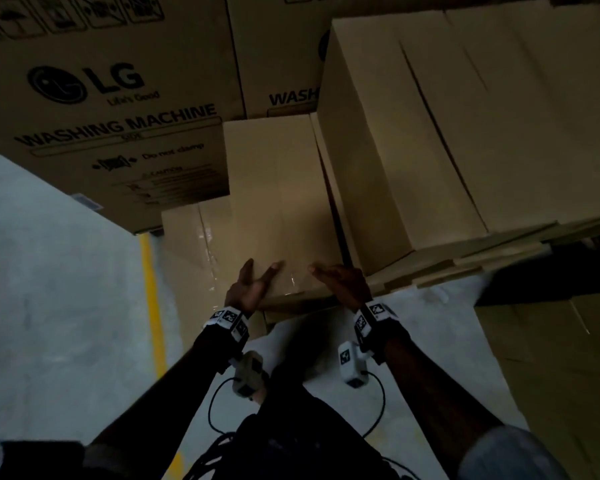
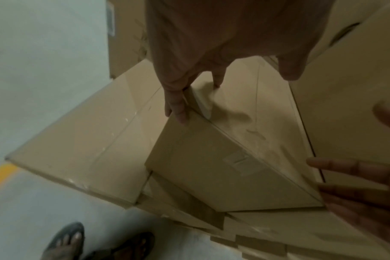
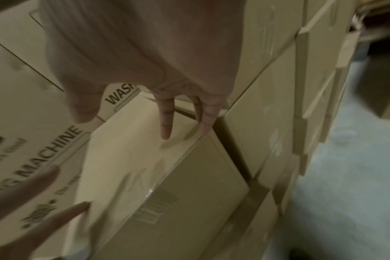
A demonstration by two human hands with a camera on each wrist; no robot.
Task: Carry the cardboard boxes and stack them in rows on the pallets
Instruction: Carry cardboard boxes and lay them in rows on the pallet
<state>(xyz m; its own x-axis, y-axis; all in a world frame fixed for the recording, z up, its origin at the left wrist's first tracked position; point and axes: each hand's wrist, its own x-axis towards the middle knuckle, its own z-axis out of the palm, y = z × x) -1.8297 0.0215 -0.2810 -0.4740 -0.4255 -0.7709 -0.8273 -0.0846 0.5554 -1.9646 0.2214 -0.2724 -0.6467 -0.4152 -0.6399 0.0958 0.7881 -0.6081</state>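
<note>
Cardboard box point(image 1: 278, 202) under straight, spread fingers point(image 1: 272, 270) of both hands, ungripped.

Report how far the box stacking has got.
Done: a taller stack of plain boxes stands at right. In hand: left hand and right hand, fingers straight, rest on the plain box in front, beside that stack. Left: how many boxes remain cannot be told.

Dim throughout; the head view is darkest toward its lower edge. Both wrist views are soft, with motion blur and wide-angle stretching at their edges.
</note>
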